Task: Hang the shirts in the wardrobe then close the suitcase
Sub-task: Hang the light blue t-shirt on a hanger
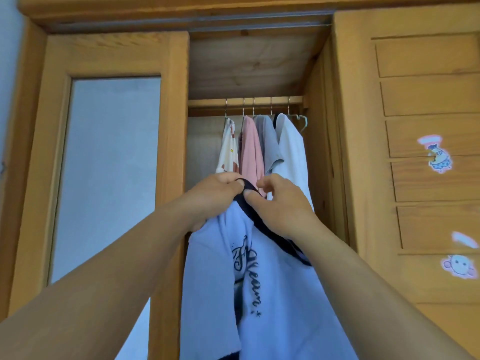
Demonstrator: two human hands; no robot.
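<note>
I hold a light blue shirt (215, 276) with a dark collar and dark script print up in front of the open wardrobe (249, 68). My left hand (213, 198) grips the shirt at the collar and shoulder. My right hand (280, 203) pinches the dark collar band from the other side. Behind my hands several shirts hang from the wooden rail (245, 102): a patterned white one (228, 149), a pink one (250, 149), a grey one (270, 144) and a white one (292, 149). An empty pale green hanger (301, 122) hangs at the rail's right end. The suitcase is out of view.
A sliding door with a frosted glass panel (109, 172) stands to the left of the opening. To the right is a slatted wooden door (428, 141) with cartoon stickers (439, 158). The metal door track (249, 23) runs across the top.
</note>
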